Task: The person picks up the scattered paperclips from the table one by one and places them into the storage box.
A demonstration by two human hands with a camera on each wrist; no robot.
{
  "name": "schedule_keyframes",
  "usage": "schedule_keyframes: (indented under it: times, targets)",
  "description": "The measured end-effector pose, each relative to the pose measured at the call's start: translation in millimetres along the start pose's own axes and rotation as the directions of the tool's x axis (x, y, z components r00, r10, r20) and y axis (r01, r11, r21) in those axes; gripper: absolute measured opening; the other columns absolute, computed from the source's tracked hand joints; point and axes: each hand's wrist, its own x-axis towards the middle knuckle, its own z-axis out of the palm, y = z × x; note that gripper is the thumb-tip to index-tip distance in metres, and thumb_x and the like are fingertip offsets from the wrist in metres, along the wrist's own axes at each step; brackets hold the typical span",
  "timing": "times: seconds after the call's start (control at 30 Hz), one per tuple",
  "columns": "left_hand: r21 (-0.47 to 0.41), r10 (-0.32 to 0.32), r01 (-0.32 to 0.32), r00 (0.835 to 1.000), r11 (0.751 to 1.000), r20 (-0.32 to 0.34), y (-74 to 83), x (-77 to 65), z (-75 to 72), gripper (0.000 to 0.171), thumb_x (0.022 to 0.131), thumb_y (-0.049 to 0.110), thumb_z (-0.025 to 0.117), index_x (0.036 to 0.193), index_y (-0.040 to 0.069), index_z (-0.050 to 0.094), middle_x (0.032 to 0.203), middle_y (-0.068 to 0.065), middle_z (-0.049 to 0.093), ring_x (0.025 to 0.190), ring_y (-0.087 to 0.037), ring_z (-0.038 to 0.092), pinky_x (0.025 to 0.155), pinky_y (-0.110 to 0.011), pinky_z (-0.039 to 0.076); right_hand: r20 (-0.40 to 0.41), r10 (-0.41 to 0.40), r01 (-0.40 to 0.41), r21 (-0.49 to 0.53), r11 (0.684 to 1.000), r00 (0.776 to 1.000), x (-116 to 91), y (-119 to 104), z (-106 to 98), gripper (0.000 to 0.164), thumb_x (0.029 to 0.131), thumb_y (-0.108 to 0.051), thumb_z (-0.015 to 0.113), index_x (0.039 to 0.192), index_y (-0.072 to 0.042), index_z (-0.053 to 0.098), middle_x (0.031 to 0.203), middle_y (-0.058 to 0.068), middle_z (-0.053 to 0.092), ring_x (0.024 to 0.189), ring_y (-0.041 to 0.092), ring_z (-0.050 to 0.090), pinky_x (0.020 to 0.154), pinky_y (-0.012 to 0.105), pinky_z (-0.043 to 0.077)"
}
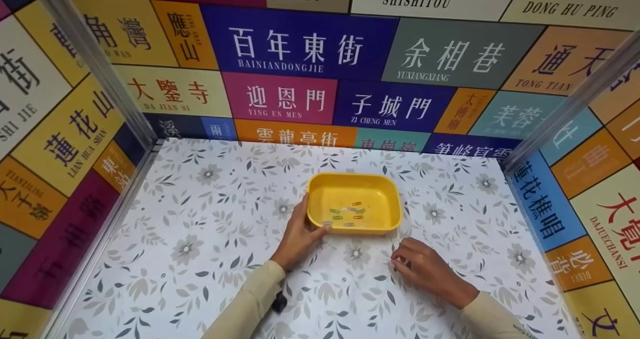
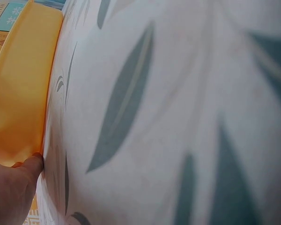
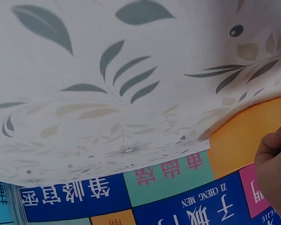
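Observation:
A shallow yellow plastic container (image 1: 354, 181) stands on the flower-patterned table surface. Several small coloured paper clips (image 1: 358, 217) lie on its floor, mostly toward the front. My left hand (image 1: 299, 236) grips the container's left front corner, thumb at the front rim and fingers along the left side. In the left wrist view the thumb touches the lower edge of the yellow wall (image 2: 25, 84). My right hand (image 1: 432, 271) is apart from the container, at its front right, with fingers bent toward the thumb. Whether anything small sits between those fingertips cannot be seen.
The white tabletop (image 1: 225, 219) has printed leaves and flowers. Panels with coloured street-name signs (image 1: 300, 44) enclose it at the back and both sides, with metal posts (image 1: 107, 74) at the corners. A small dark object (image 1: 279, 303) shows beside the left sleeve.

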Motion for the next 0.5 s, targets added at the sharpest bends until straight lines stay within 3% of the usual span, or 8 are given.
schedule_keyframes:
  times: [0.33,0.5]
  targets:
    - [0.018,0.022,-0.022,1.000,1.000,0.004,-0.9,0.6,-0.8,0.111,0.098,0.027,0.086,0.178,0.014,0.011,0.181,-0.014,0.024,0.166,-0.027,0.027,0.135,-0.043,0.024,0.020,-0.057,0.057,-0.050,0.997,0.998,10,2,-8,0.022,0.082,0.003,0.088,0.091,-0.012,0.075,0.092,-0.003,0.062,0.081,0.009,0.059,0.071,0.020,0.051]
    - [0.019,0.002,-0.002,1.000,1.000,0.007,2.8,-0.5,-1.0,0.112,0.097,0.027,0.085,0.179,0.016,0.010,0.181,-0.012,0.023,0.166,-0.026,0.027,0.135,-0.041,0.023,0.042,-0.063,0.065,-0.039,0.997,0.997,15,5,-11,0.009,0.102,-0.012,0.076,0.094,-0.011,0.076,0.093,-0.003,0.062,0.082,0.010,0.059,0.072,0.023,0.052]
